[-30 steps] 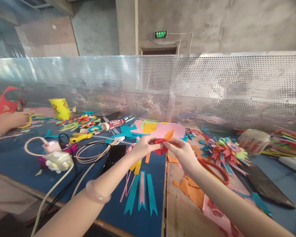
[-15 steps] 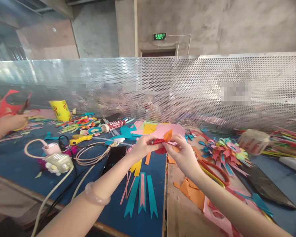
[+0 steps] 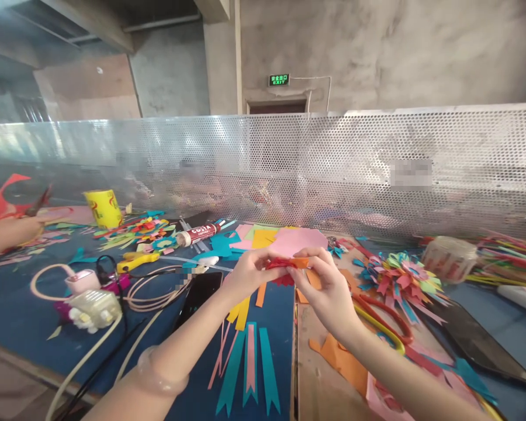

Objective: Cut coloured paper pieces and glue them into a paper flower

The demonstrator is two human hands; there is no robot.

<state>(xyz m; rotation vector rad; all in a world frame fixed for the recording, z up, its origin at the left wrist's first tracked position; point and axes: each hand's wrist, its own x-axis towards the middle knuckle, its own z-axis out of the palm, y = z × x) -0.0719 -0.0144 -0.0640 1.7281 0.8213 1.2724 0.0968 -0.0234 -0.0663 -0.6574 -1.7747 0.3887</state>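
Near the middle of the table, my left hand [image 3: 255,273] and my right hand [image 3: 326,286] meet around a red paper flower [image 3: 284,279], pinching it from both sides. An orange paper strip [image 3: 302,262] lies against the flower beside my right fingers, and I cannot tell which fingertips press it. Below my hands lie blue paper ribbons [image 3: 269,374] with notched ends, one topped by a pink strip [image 3: 251,362]. Yellow paper strips [image 3: 242,314] are close under my left wrist. Orange paper pieces [image 3: 344,362] lie under my right forearm.
At far left, another person's hand [image 3: 9,237] holds scissors [image 3: 39,202] by red paper. A yellow roll [image 3: 104,209], a Costa tube [image 3: 197,234], a phone [image 3: 199,298] and a plugged adapter [image 3: 95,309] with cables stand left. Finished paper flowers [image 3: 403,278] and a plastic jar [image 3: 449,259] sit right.
The orange strip, upright before, is now folded down flat against the red flower. Both hands stay on the flower. The view has tilted slightly upward.
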